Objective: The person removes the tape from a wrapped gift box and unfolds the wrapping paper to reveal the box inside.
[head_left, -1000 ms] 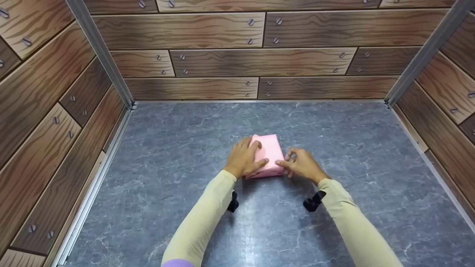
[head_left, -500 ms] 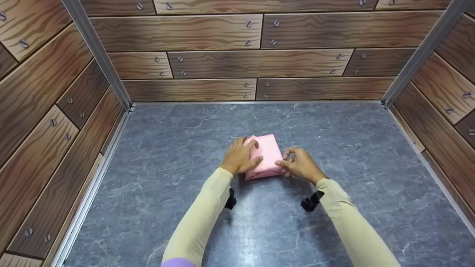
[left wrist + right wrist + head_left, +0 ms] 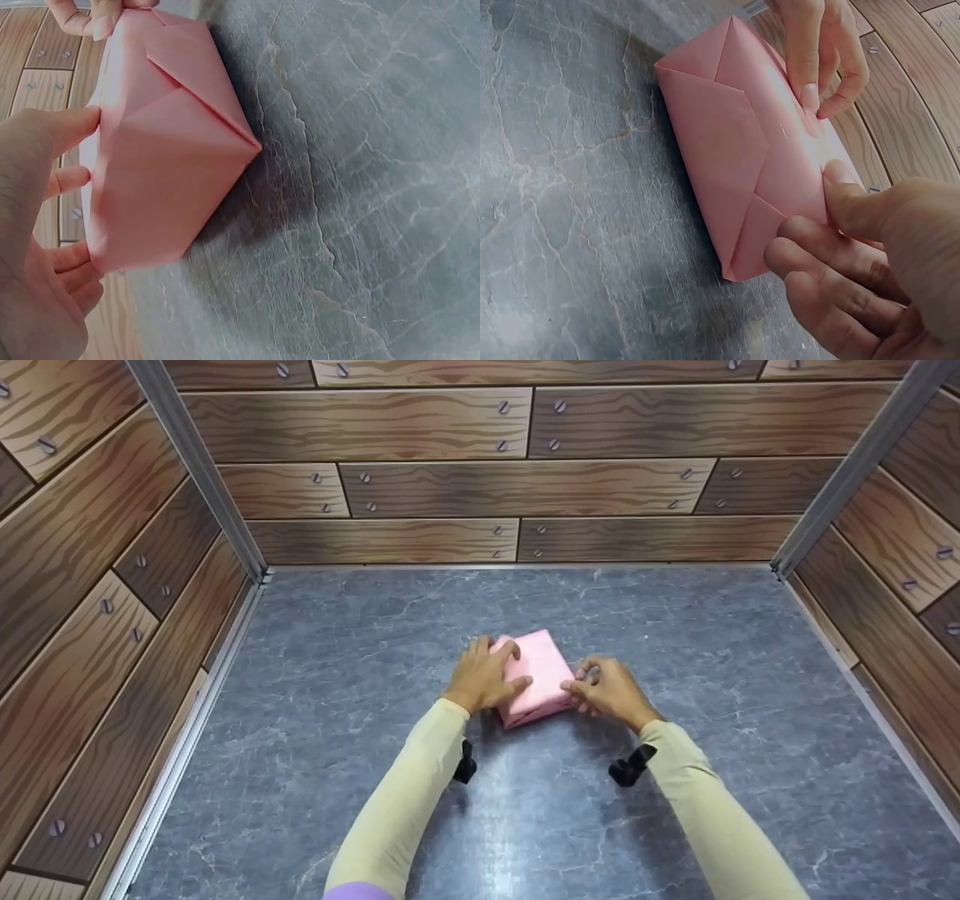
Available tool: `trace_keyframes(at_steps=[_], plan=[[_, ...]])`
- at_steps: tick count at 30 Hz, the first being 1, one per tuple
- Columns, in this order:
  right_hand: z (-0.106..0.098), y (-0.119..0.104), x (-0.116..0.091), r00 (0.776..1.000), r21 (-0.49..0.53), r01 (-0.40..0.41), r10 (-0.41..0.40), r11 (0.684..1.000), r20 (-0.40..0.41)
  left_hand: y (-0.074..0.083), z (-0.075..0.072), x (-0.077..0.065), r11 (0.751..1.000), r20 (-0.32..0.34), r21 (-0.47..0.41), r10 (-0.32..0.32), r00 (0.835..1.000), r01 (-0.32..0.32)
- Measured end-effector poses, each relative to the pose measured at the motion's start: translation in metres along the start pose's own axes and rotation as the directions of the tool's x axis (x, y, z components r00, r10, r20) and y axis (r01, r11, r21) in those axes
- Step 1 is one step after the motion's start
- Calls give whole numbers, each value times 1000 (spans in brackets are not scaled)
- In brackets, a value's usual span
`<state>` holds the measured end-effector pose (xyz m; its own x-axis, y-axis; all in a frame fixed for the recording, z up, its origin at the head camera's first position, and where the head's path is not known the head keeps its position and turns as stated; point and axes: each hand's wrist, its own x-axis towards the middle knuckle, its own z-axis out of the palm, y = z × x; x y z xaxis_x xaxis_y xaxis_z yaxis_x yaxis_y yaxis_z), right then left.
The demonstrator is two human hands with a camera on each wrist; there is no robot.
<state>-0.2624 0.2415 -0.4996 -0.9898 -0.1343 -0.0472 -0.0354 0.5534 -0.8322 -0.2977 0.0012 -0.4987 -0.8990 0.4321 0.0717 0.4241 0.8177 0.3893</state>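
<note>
A box-shaped package in pink wrapping paper (image 3: 541, 664) sits on the grey marbled surface, turned slightly askew. My left hand (image 3: 481, 679) holds its left side, with thumb and index finger over the top face. At the right front corner, my right hand (image 3: 613, 694) grips the package, thumb on top and bent fingers against the side. The left wrist view shows folded flaps meeting in a diagonal seam on one end of the package (image 3: 169, 157). In the right wrist view, overlapping folded paper covers the end of the package (image 3: 712, 127) near my right fingertips.
Wood-plank-patterned panels (image 3: 427, 487) stand behind and on both sides, joined by grey metal corner posts (image 3: 202, 472). The marbled surface (image 3: 360, 645) extends around the package. Black wrist cameras (image 3: 628, 769) hang below the cream sleeves.
The package has turned a little counterclockwise, its front left corner swinging toward me. My left hand has shifted slightly left, and my right hand stays at the corner.
</note>
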Motion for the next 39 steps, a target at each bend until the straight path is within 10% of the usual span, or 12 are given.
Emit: trace_keyframes(at_steps=[18,29,33,39], plan=[[8,-1,11,988,-113,70,-84,991,-129,4,2,-32,991,-167,129,-10,986,32],[13,1,18,992,-94,115,-119,989,-44,17,5,-39,983,-171,177,-17,985,48],[14,0,19,990,-80,131,-134,988,-36,18,3,-33,985,-207,169,70,976,-35],[16,-6,17,981,-182,168,-182,969,-62,18,3,-21,972,-32,138,195,980,-189]])
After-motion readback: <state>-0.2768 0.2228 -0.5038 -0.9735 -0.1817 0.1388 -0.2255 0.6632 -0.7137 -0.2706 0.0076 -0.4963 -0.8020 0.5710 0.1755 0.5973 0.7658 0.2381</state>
